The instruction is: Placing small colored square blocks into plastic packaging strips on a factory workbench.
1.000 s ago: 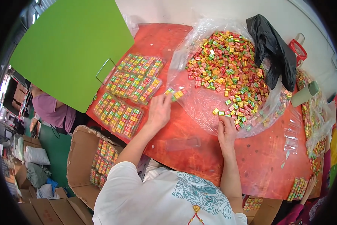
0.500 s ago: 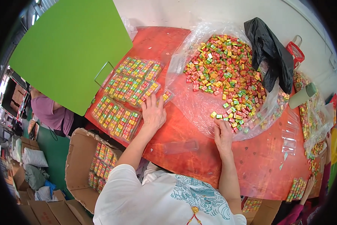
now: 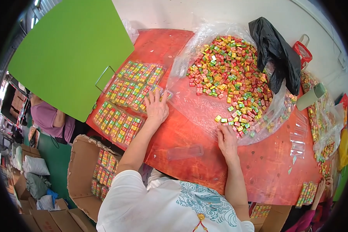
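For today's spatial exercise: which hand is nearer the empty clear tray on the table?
Right. The right hand lies just right of the tray; the left hand is farther up-left.

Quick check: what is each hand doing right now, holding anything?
Left hand: open, flat on the filled candy tray.
Right hand: open, fingers at the loose candies, holding nothing visible.

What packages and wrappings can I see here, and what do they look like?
Filled trays: clear flat packs of coloured sweets, by the left hand.
Plastic sheet: clear, crinkled, under the loose sweets; right hand at its edge.
Empty tray: clear, oblong, between the arms.
Cardboard box: brown, open, lower left.
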Motion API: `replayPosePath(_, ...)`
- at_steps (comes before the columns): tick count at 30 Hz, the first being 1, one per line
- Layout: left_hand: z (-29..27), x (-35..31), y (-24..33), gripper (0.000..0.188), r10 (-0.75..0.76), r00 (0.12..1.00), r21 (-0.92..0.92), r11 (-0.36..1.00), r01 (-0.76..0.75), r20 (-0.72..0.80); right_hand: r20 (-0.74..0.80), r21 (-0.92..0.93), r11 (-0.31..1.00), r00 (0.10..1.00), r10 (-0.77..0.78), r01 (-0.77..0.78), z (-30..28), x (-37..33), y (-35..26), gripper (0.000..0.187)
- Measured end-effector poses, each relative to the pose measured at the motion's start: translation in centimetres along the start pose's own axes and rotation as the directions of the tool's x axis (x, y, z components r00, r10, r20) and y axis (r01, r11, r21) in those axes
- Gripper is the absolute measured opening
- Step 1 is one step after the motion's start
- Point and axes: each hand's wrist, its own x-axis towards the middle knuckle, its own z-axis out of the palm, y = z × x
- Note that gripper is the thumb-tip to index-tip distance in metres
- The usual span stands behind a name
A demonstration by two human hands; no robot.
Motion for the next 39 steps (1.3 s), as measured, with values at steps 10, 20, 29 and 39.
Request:
replayPosePath(10, -0.2, 0.0, 0.4, 0.071, -0.064, 0.994, 0.034, 0.998, 0.061, 0.09, 0.001, -0.026, 0.998, 0.998, 0.055, -0.055, -0.3, -0.5, -0.2, 0.018)
replayPosePath(20, -5.9, -2.2, 1.3, 0.073, 0.095, 0.99, -0.115, 0.99, -0.083, 0.1, 0.059, 0.018, 1.0, 0.998, -0.003, 0.002, -2.0, 0.5, -3.4, 0.022)
replayPosePath(29, -8.2, -8.7, 2.2, 0.057, 0.286, 0.941, -0.666, 0.74, -0.097, 0.181, 0.438, -0.191, 0.934, 0.878, -0.195, 0.303, 1.9, -3.7, -7.6, 0.03)
replayPosePath(39, -8.6, -10.5, 3.5, 0.049, 0.316, 0.938, -0.835, 0.546, -0.058, 0.142, 0.193, -0.099, 0.994, 0.981, -0.022, 0.042, 0.9, -4.3, -4.7, 0.007)
